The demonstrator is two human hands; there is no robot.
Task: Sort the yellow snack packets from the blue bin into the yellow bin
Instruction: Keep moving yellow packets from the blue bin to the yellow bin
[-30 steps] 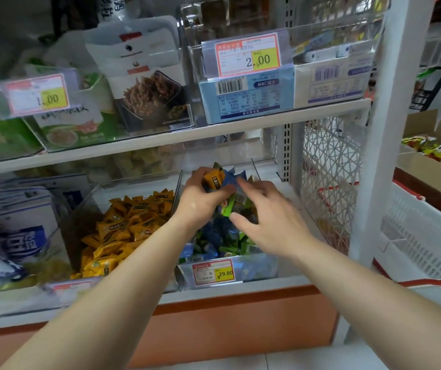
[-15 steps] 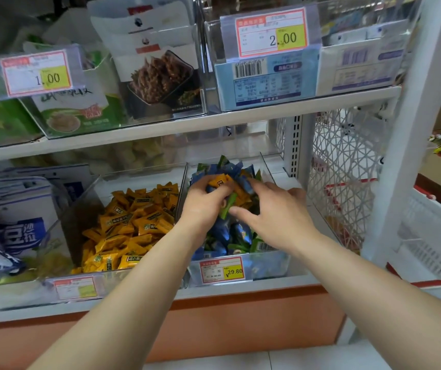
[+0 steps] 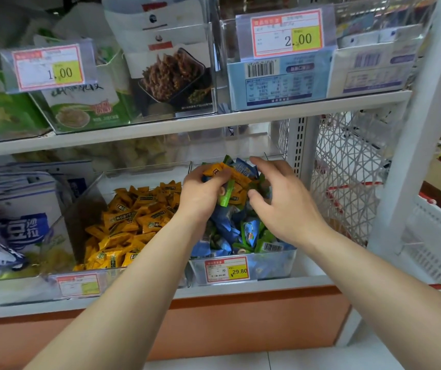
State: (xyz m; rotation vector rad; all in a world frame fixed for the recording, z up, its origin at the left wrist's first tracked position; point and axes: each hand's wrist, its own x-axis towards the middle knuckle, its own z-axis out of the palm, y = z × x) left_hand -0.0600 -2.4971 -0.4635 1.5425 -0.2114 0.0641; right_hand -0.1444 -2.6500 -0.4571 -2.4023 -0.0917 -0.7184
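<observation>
Left hand (image 3: 200,194) is over the rear of the blue bin (image 3: 272,265), fingers curled round a bunch of yellow snack packets (image 3: 236,176) with one green packet (image 3: 226,194) caught among them. Right hand (image 3: 283,206) is beside it, fingers spread and bent over the blue and green pile, tips touching packets; whether it pinches any cannot be told. Blue bin's price tag (image 3: 227,271) reads 29.80. The yellow bin (image 3: 79,209) stands just left, filled with matching yellow packets; its tag is illegible. Upper shelf tags read 1.00 (image 3: 48,66) and 2.00 (image 3: 286,33).
</observation>
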